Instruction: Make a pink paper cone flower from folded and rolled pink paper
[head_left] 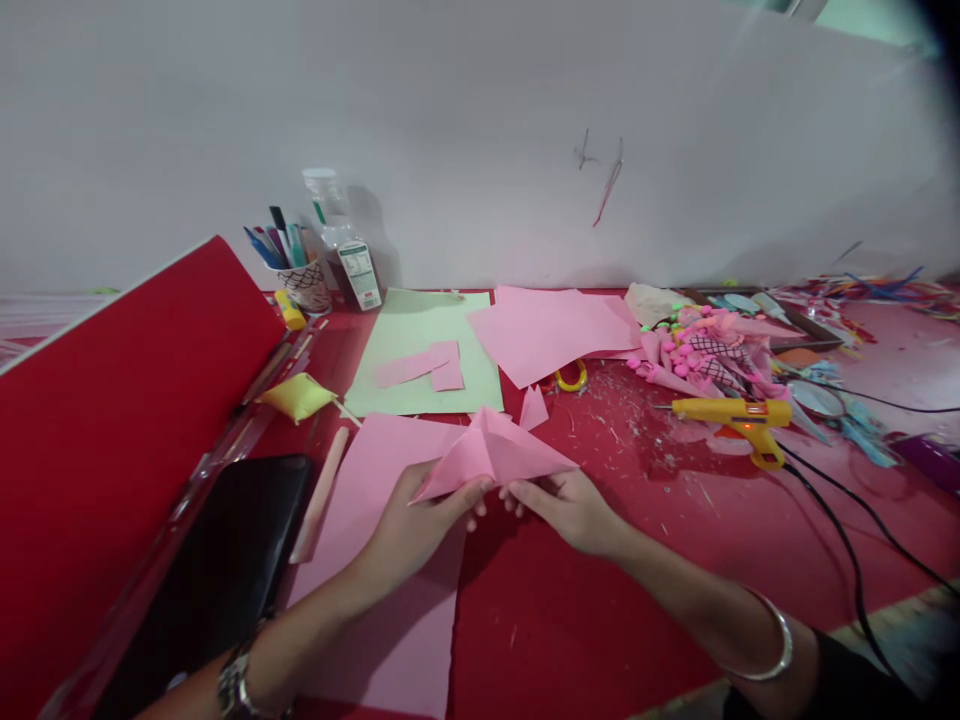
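A folded piece of pink paper (491,448), creased down its middle, is held up in front of me by both hands. My left hand (431,505) pinches its left lower edge, thumb on top and fingers beneath. On the other side, my right hand (566,505) grips the right lower edge in the same way. Under my left hand lies a large pink sheet (405,620) on the red table (570,630). Just beyond the folded paper is a small pointed pink scrap (534,408).
A yellow glue gun (731,412) with black cords lies right, near a pile of pink paper cones (697,350). Behind are a green sheet (424,400), pink sheets (551,325) and yellow-handled scissors (571,377). Left are a black phone-like slab (217,570), pen cup (304,285) and bottle (352,262).
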